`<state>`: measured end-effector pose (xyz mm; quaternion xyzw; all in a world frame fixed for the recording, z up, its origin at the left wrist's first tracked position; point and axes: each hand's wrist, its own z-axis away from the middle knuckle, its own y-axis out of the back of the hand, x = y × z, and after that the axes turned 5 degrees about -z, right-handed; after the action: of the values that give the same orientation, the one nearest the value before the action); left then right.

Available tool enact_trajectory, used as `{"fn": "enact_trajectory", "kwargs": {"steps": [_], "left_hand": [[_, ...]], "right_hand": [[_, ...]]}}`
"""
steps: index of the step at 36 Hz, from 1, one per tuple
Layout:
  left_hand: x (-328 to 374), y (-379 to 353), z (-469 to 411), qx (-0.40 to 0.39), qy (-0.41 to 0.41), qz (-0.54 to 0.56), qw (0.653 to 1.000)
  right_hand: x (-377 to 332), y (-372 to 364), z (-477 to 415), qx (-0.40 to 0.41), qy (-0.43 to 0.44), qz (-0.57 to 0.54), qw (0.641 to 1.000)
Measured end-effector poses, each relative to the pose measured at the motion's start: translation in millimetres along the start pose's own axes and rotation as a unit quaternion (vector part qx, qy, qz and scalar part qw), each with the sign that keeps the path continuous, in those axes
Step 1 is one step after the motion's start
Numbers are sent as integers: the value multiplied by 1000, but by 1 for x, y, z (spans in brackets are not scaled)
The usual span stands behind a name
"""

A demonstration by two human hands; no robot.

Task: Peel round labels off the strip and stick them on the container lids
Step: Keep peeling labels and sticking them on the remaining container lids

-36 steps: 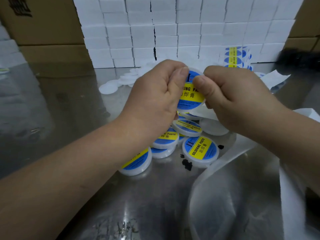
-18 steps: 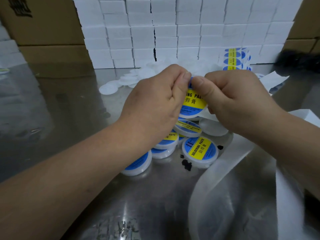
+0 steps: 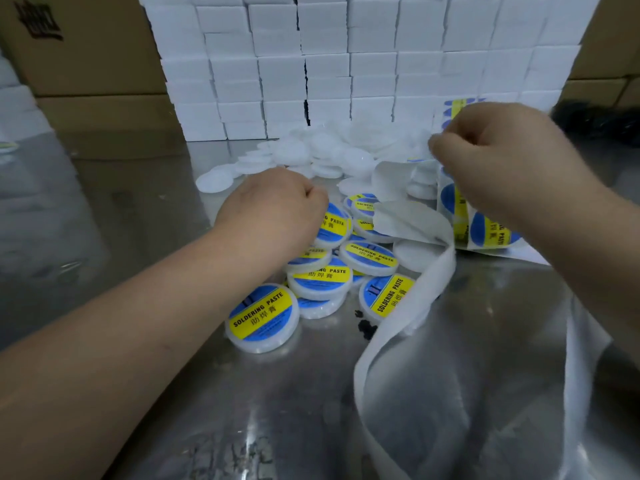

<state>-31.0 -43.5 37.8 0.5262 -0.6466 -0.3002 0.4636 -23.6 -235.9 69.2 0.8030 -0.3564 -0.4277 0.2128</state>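
My left hand [image 3: 273, 209] is low over a heap of labelled lids [image 3: 320, 280], its curled fingers on the edge of one tilted lid with a blue and yellow label [image 3: 333, 226]. Up at the right, my right hand [image 3: 502, 157] pinches the label strip [image 3: 485, 232], whose blue and yellow round labels hang below the wrist. The strip's empty white backing [image 3: 415, 306] trails down over the table toward me. Plain white lids [image 3: 329, 154] are piled behind the labelled ones.
Stacked white boxes [image 3: 346, 64] form a wall at the back, with cardboard cartons [image 3: 86, 64] to the left. More labels [image 3: 455, 109] show behind my right hand. The shiny metal table [image 3: 156, 209] carries a few black specks [image 3: 367, 327].
Both hands were together at chest height pressing a label on a lid. They have since parted: the left dropped with the lid to the heap, and the right moved up and right to the strip.
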Motion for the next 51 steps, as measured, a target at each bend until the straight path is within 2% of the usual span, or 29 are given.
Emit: {"fn": "enact_trajectory", "kwargs": {"steps": [5,9,11,13,16,18,23,25,27,31,33,39,43,46,47,48,51], "left_hand": [[0,-1,0,-14,21,4,1000],[-2,-1,0,3,-17,-9,1000],[1,0,3,16,-55,30,998],[7,3,11,11,-111,126,986],[18,9,24,-49,-180,219,958],[22,11,28,-71,-205,198,956],[24,11,31,-122,-208,128,962],[23,9,32,-119,-220,132,959],[21,11,33,-106,-221,184,952],[17,18,31,-78,-245,346,902],[18,20,30,-97,-250,405,874],[21,26,29,-315,-204,541,753],[18,35,25,-451,-174,611,626],[17,40,25,-525,-188,615,558],[16,41,26,-546,-200,604,545],[15,41,26,-557,-216,586,548],[13,41,24,-557,-245,545,576]], "right_hand": [[2,2,-4,-52,-22,123,991],[1,2,-3,-67,-17,196,978],[2,4,-4,-63,-14,188,980],[2,7,-4,-46,-10,168,985],[1,8,-4,-24,-13,140,990],[1,9,-5,-23,-24,148,988],[3,11,-10,-52,-65,163,983],[4,13,-12,-61,-81,160,982],[4,15,-14,-63,-100,158,980],[6,18,-18,-71,-134,164,975],[5,19,-20,-77,-143,160,974],[3,16,-17,-101,-126,87,983],[1,14,-17,-134,-133,45,981],[2,15,-14,-156,-104,-24,982],[3,17,-14,-165,-92,-47,981],[1,19,-12,-176,-84,-77,978],[-2,25,-9,-225,-74,-169,957]]}}
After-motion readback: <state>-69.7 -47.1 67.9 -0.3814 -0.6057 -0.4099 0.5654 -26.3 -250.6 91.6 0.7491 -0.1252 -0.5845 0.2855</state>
